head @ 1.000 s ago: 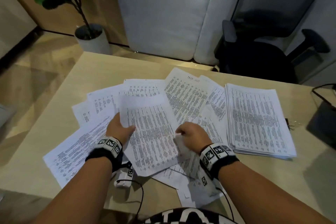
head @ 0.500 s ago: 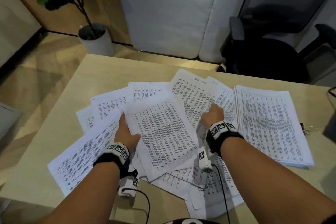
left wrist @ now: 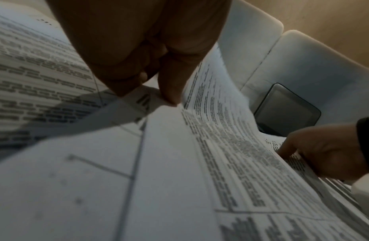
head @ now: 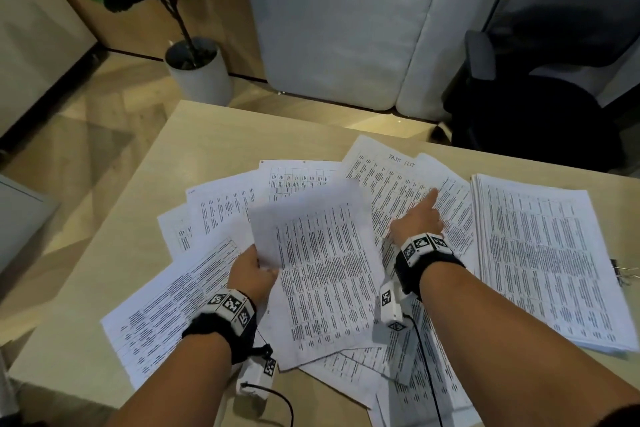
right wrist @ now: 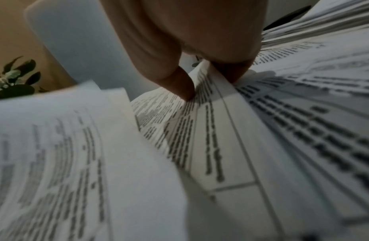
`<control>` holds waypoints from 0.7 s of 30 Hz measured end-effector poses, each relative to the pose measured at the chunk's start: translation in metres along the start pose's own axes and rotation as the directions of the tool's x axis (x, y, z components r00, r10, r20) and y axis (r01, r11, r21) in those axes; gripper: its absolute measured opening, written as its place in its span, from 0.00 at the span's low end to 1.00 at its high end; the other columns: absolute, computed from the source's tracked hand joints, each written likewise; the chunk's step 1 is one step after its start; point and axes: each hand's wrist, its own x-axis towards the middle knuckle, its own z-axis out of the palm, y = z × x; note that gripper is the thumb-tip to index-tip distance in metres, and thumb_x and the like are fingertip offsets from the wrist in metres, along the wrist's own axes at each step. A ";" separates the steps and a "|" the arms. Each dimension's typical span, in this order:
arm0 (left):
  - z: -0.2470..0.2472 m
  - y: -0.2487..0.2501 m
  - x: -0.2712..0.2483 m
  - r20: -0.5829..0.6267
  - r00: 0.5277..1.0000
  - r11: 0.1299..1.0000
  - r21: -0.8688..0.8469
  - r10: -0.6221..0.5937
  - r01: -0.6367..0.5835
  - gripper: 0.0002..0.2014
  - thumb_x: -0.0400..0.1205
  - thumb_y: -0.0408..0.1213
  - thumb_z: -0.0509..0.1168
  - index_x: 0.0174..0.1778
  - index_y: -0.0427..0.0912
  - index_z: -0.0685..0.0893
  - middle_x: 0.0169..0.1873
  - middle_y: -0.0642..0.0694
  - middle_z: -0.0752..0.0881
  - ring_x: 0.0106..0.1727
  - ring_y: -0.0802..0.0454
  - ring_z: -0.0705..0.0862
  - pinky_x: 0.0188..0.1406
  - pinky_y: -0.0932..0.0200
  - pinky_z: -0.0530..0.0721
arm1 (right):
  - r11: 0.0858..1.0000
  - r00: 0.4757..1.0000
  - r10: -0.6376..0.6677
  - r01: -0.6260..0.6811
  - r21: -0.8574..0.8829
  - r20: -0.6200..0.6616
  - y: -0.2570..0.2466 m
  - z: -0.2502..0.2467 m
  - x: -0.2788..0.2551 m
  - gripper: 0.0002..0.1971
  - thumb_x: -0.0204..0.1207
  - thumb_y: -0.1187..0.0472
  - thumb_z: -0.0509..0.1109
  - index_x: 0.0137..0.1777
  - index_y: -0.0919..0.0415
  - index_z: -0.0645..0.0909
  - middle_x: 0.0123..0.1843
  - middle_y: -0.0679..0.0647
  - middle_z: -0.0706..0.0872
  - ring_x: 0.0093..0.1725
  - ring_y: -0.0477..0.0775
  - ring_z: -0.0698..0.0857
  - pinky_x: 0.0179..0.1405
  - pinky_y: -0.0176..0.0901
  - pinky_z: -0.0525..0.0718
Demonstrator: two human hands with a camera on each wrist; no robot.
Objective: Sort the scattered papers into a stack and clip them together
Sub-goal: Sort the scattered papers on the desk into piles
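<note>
Papers are lying fanned across the table, and I am working through them from the left. My left hand is pinching the near left edge of one printed sheet, thumb on top and fingers under, lifting it off the loose sheets so its far end is curling up; I judge I am holding it this way to free it from the spread and carry it over. My right hand is reaching forward onto the sheet headed as a task list, and the right wrist view is showing the thumb and fingers nipping its raised edge, probably to gather it next. Further right, the squared-up stack is sitting flat on the table, with a binder clip waiting just beside its right edge, so clipping is not yet begun. Beyond the pale wooden table I am seeing a potted plant on the wood floor at left, a white cushioned seat behind, and a dark office chair at right.
</note>
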 end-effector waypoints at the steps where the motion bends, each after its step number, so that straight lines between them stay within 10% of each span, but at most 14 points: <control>1: -0.001 0.004 -0.002 -0.020 1.000 0.998 -0.055 -0.011 0.010 0.13 0.78 0.22 0.62 0.56 0.36 0.82 0.51 0.41 0.85 0.57 0.43 0.82 0.46 0.58 0.77 | 0.996 1.000 -0.026 0.026 0.084 -0.005 0.002 0.000 0.000 0.53 0.73 0.70 0.69 0.84 0.49 0.34 0.66 0.62 0.76 0.59 0.63 0.81 0.53 0.57 0.84; 3: -0.005 0.008 -0.002 -0.063 0.998 0.987 -0.163 -0.021 0.011 0.10 0.80 0.23 0.60 0.52 0.37 0.82 0.51 0.43 0.83 0.54 0.46 0.78 0.46 0.60 0.75 | 0.954 0.997 -0.074 0.082 0.287 -0.039 0.004 -0.004 -0.004 0.45 0.77 0.74 0.63 0.85 0.50 0.40 0.53 0.59 0.78 0.37 0.53 0.81 0.35 0.45 0.80; 8: -0.011 0.015 0.011 -0.090 0.994 0.931 -0.366 -0.057 0.020 0.07 0.82 0.26 0.62 0.53 0.32 0.83 0.45 0.28 0.83 0.60 0.25 0.79 0.66 0.34 0.75 | 0.851 0.939 -0.301 0.343 0.399 -0.164 0.005 -0.015 -0.015 0.10 0.80 0.72 0.58 0.54 0.60 0.76 0.47 0.54 0.82 0.43 0.56 0.81 0.32 0.38 0.75; 11: -0.003 0.029 0.011 -0.023 0.999 0.895 -0.445 -0.025 0.013 0.11 0.83 0.30 0.63 0.60 0.33 0.81 0.59 0.19 0.79 0.64 0.22 0.76 0.66 0.31 0.74 | 0.803 0.928 -0.367 0.350 0.482 -0.062 0.008 -0.023 -0.025 0.10 0.82 0.70 0.59 0.49 0.59 0.80 0.46 0.54 0.84 0.41 0.53 0.81 0.31 0.38 0.77; 13: 0.006 0.041 0.008 -0.011 0.999 0.911 -0.410 0.041 -0.042 0.13 0.84 0.31 0.62 0.64 0.36 0.79 0.57 0.36 0.84 0.59 0.38 0.83 0.56 0.54 0.83 | 0.771 0.921 -0.387 0.303 0.559 0.034 0.011 -0.030 -0.035 0.08 0.84 0.66 0.59 0.51 0.62 0.81 0.47 0.55 0.85 0.44 0.54 0.82 0.38 0.41 0.81; 17: 0.023 0.050 0.001 -0.074 0.993 0.954 -0.278 0.094 -0.111 0.17 0.85 0.34 0.61 0.70 0.39 0.73 0.58 0.47 0.79 0.61 0.46 0.78 0.58 0.56 0.73 | 0.691 0.887 -0.372 0.069 0.719 0.272 0.023 -0.036 -0.050 0.26 0.87 0.45 0.53 0.81 0.56 0.64 0.78 0.47 0.70 0.78 0.49 0.67 0.80 0.53 0.65; 21: 0.029 0.039 0.008 -0.101 0.989 0.984 -0.132 0.108 -0.121 0.21 0.85 0.36 0.59 0.74 0.45 0.65 0.63 0.47 0.79 0.61 0.47 0.79 0.63 0.54 0.74 | 0.753 0.816 -0.515 0.284 0.593 0.262 0.032 -0.029 -0.060 0.15 0.84 0.54 0.63 0.69 0.53 0.72 0.65 0.48 0.82 0.65 0.54 0.81 0.63 0.50 0.81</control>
